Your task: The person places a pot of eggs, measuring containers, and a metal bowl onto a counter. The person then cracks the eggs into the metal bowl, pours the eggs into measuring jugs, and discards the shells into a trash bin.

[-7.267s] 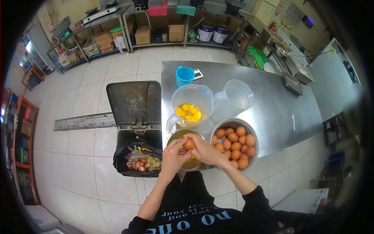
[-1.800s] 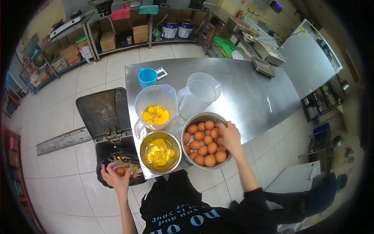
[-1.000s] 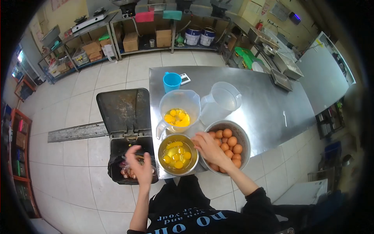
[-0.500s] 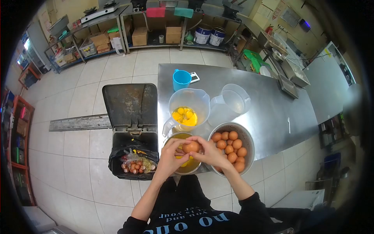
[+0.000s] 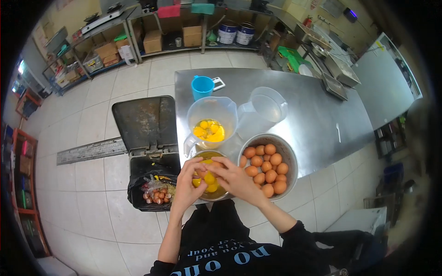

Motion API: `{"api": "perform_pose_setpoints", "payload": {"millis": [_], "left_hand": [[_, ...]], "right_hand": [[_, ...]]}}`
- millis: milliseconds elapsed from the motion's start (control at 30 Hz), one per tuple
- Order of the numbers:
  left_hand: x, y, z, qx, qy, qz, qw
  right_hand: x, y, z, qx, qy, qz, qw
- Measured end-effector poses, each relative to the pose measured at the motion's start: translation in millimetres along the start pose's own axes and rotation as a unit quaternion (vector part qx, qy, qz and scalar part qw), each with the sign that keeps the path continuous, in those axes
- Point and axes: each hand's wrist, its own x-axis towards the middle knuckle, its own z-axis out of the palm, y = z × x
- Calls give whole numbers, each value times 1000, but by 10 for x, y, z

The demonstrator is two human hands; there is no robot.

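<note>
Both hands are over a metal bowl (image 5: pixel 216 198) at the table's near edge, which holds yolks and egg white. My left hand (image 5: pixel 187 183) and my right hand (image 5: pixel 237 180) grip a cracked brown eggshell (image 5: pixel 201 173) between them, partly covered by the fingers. Below the shell, a yolk (image 5: pixel 210 178) shows between the hands. To the right, a large metal pot (image 5: pixel 294 170) holds many whole brown eggs (image 5: pixel 270 175). Behind the bowl stands a clear plastic pitcher (image 5: pixel 221 108) with several yolks in it.
Left of the table, an open pedal bin (image 5: pixel 154 184) with a black bag contains broken shells. A blue cup (image 5: pixel 202 87), a small white scale (image 5: pixel 218 83) and another clear pitcher (image 5: pixel 269 108) stand farther back. A white plastic utensil (image 5: pixel 338 132) lies on the steel table (image 5: pixel 317 119).
The egg between my hands was whole-looking and is now broken open, with a yolk out below it. The camera view has shifted slightly.
</note>
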Motion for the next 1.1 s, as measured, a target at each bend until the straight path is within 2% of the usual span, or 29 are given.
{"api": "perform_pose_setpoints", "payload": {"millis": [67,133,167,200,267,333,367,400,433,467,533,600,667,733,767,800,833,867,900,967,1000,1067,1100], "left_hand": [[-49,-25,91,-56,-38,-27,997],[-99,64,204,-80,10,-31,996],[-148,130,219,-101,14,-106,989],[-214,182,158,-103,10,-103,989],[-389,153,-131,-29,36,-150,988],[-651,-228,-409,38,55,-236,969],[-768,-378,-497,61,62,-267,960],[-832,-430,-528,251,92,-231,936],[-834,-458,-567,432,120,-182,875],[-802,-466,-598,436,124,-179,873],[-838,-439,-597,409,190,-174,876],[-857,-384,-634,397,199,-180,878],[-846,-425,-695,292,217,-198,910],[-861,-442,-765,304,230,-169,909],[-884,-419,-800,299,245,-172,906],[-906,-397,-800,296,258,-177,902],[-891,-390,-779,291,275,-181,898],[-862,-392,-756,290,278,-184,897],[-825,-389,-731,276,271,-181,904],[-728,-381,-679,260,252,-150,920],[-678,-339,-639,262,251,-152,919],[-560,-234,-521,188,205,-177,944],[-495,-190,-451,163,190,-154,956]], "right_hand": [[-4,-162,28,4,35,23,999],[1,-284,60,33,108,-3,994],[15,-363,65,16,145,-1,989],[-16,-375,-30,13,149,1,989],[-132,-292,-347,-113,182,35,976],[-307,341,-596,-136,120,84,980],[-337,517,-688,-156,26,110,981],[-362,661,-716,-174,-66,132,974],[-411,890,-619,-172,-63,128,975],[-445,1152,-483,-230,-147,96,957],[-417,1215,-403,-280,-241,60,927],[-322,1237,-399,-289,-307,36,906],[-244,1169,-510,-251,-324,52,911],[-299,1134,-646,-97,-203,67,972],[-323,1087,-695,102,-137,136,976],[-338,1057,-724,95,-145,135,976],[-331,1012,-731,410,-76,215,883],[-314,961,-720,676,4,271,685],[-306,885,-683,677,1,272,684],[-183,465,-591,448,82,220,863],[-137,346,-514,315,120,185,923],[-94,389,-338,176,126,118,969],[-76,463,-260,12,89,53,995]]}}
